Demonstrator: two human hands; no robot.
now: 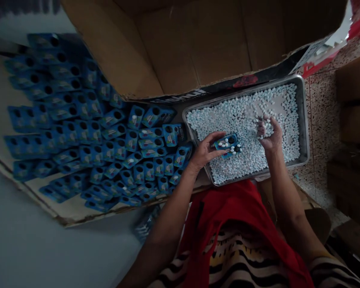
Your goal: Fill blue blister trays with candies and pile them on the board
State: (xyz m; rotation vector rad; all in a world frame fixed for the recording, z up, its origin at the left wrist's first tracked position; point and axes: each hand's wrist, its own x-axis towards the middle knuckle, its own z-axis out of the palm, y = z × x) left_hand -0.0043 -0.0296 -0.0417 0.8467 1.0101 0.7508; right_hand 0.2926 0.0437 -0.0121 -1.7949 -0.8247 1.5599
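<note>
A metal tray (305, 120) holds a layer of small pale, roundish pieces (252, 160). Over its left part, my left hand (208, 150) grips a small blue packet (225, 144) between thumb and fingers; several white pieces lie on the packet. My right hand (270, 134) is palm up over the right part of the tray, its fingers curled around a handful of the pale pieces. Many similar blue packets (114, 150) stand close together in rows on the table to the left of the tray.
A large open cardboard box (192, 44) stands behind the tray, its lower edge close to the tray's far rim. The pale table's edge (78, 220) runs along the lower left. Brown boxes (354, 88) are at the right, beside a speckled floor (321, 120).
</note>
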